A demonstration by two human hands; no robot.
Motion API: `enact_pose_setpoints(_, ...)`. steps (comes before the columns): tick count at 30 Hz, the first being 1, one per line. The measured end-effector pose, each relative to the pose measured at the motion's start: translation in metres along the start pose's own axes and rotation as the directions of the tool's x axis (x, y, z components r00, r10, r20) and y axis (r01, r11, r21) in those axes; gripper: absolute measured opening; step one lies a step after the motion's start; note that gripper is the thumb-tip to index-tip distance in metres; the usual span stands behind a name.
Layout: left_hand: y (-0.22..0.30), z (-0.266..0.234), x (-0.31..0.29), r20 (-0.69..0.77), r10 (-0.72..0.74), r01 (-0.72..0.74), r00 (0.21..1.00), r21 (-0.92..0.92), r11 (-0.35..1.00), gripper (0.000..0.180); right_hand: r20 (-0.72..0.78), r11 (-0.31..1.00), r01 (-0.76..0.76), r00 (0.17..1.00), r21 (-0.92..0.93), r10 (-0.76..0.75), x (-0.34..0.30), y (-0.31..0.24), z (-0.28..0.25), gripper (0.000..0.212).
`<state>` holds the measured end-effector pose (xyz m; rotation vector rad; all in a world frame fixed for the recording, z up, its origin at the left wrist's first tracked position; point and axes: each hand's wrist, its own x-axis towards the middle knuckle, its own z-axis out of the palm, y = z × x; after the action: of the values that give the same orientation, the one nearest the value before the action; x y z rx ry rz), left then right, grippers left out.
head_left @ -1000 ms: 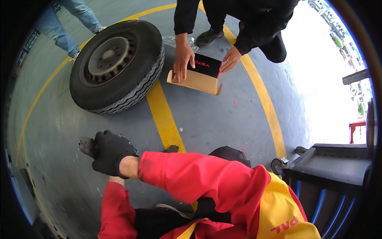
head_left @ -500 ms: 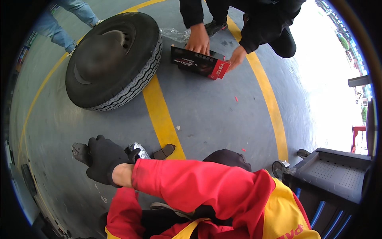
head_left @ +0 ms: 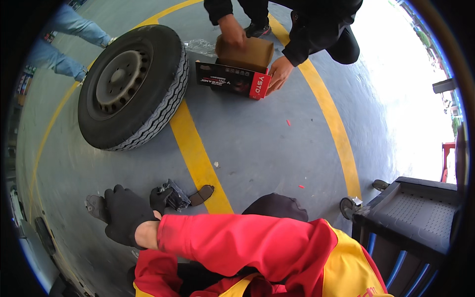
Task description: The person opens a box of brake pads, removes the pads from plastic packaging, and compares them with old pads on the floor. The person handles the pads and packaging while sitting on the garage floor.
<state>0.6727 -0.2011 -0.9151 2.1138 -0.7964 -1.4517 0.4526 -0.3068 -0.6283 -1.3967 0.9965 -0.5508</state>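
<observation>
My right arm reaches across to the left. Its black-gloved right hand (head_left: 126, 213) is closed on a dark brake pad (head_left: 97, 208), which sticks out past the fingers. My left hand (head_left: 159, 199), also in a black glove, shows only in part beyond the right wrist. Its fingers are closed on a crinkled plastic wrapper (head_left: 176, 197); whatever lies inside the wrapper is unclear. Beside the wrapper, another brake pad (head_left: 202, 195) rests on the floor, partly over a yellow line.
A wheel with a tyre (head_left: 133, 89) lies at the far left. Beyond it stands a person in jeans (head_left: 69, 39). A crouching person's hands (head_left: 280, 75) handle an open black and red box (head_left: 232, 79). Clear plastic (head_left: 200, 47) lies nearby. A wheeled tool cart (head_left: 410, 213) stands right.
The other person's box has tipped, and its brown inner flap now shows. The view has shifted slightly. My left hand and the plastic wrapper show more plainly; my right hand keeps the brake pad.
</observation>
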Motion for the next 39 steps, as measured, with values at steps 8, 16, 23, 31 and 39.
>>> enact_pose_setpoints(8, 0.063, 0.058, 0.053, 0.010, -0.057, 0.038, 0.998, 0.622, 0.782, 0.097, -0.111, 0.987, 0.116, 0.988, 0.109, -0.104, 0.000, -0.021, 0.021, 0.039)
enact_pose_setpoints(16, 0.040, 0.103, 0.031, -0.353, 0.225, 0.036, 0.908, 0.601, 0.798, 0.095, -0.111, 0.988, 0.128, 0.987, 0.088, -0.118, 0.006, -0.009, 0.023, 0.040)
enact_pose_setpoints(23, 0.000, 0.069, 0.063, -0.179, 0.236, -0.248, 0.955, -0.051, 0.967, 0.080, -0.150, 0.998, 0.069, 0.986, 0.000, -0.068, 0.008, 0.008, -0.013, 0.039)
enact_pose_setpoints(31, 0.067, 0.107, 0.058, 0.140, 0.441, -0.433, 0.886, -0.086, 0.897, 0.078, -0.266, 0.994, 0.109, 0.957, -0.031, -0.113, 0.004, 0.004, -0.030, 0.037)
enact_pose_setpoints(39, 0.145, 0.086, 0.018, -0.014, 0.556, -0.490, 0.831, -0.490, 0.721, 0.076, -0.333, 0.926, 0.376, 0.878, 0.038, -0.343, 0.018, 0.023, -0.044, 0.070)
